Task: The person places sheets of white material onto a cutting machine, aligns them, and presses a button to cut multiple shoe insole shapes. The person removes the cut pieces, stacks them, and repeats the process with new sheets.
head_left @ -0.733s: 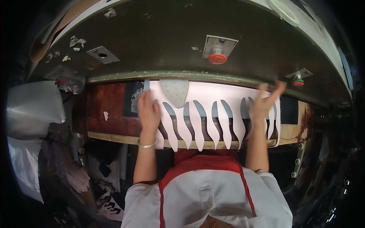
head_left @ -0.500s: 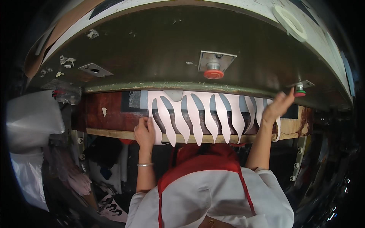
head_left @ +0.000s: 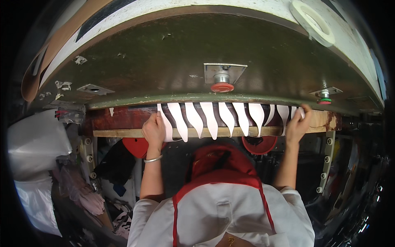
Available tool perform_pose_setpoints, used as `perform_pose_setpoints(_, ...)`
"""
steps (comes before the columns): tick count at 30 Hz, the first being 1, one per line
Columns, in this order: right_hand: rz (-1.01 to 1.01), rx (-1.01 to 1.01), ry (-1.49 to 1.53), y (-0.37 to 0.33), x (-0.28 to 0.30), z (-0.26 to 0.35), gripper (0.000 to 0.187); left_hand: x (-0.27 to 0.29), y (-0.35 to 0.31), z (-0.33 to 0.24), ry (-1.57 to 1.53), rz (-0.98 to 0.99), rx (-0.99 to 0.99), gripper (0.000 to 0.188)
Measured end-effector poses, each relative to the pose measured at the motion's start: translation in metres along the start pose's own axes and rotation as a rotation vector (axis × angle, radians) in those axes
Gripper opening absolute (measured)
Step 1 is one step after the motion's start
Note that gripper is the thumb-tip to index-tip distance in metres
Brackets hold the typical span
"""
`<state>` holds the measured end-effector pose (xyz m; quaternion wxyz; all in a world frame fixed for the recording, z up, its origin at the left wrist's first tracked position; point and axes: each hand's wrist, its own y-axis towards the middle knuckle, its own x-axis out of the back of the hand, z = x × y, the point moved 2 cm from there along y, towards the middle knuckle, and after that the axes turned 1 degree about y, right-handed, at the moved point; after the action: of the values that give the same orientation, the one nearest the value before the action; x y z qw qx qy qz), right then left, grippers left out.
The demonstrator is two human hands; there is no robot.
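Note:
A pale pink sheet (head_left: 210, 119) with wavy cut-outs hangs over the front of the brown board (head_left: 117, 119), its far part hidden under the green machine beam. My left hand (head_left: 154, 128) pinches the sheet's left edge, thumb and fingers closed. At the right end my right hand (head_left: 297, 125) is closed with curled fingers, and a pale bit of the sheet shows between them. Above the right hand sits a green push button (head_left: 324, 100) on a small metal plate.
The green beam (head_left: 144, 61) spans the work, with a red mushroom button (head_left: 222, 87) at its middle. A roll of white tape (head_left: 325, 38) lies on top. Clear plastic bags (head_left: 37, 138) hang at the left. Red round stools (head_left: 260, 145) stand below the board.
My right hand has come down from the green button to the sheet's right end. The beam now covers more of the board and sheet. My left hand stays at the left edge.

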<state>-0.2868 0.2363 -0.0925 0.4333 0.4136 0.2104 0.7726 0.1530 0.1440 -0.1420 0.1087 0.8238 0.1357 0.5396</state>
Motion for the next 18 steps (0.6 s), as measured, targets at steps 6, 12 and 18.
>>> perform_pose_setpoints(6,-0.113,-0.044,0.212,0.005,0.021,0.029,0.005,-0.002,-0.001,0.003,0.013,-0.018,0.041,0.029)
perform_pose_setpoints(12,0.021,0.219,-0.050,0.061,0.000,0.017,0.018,-0.001,-0.008,0.001,0.019,-0.054,0.017,0.028)
perform_pose_setpoints(18,0.181,-0.124,0.192,0.007,-0.015,0.014,0.022,0.006,-0.007,-0.002,0.034,-0.016,0.056,0.027)
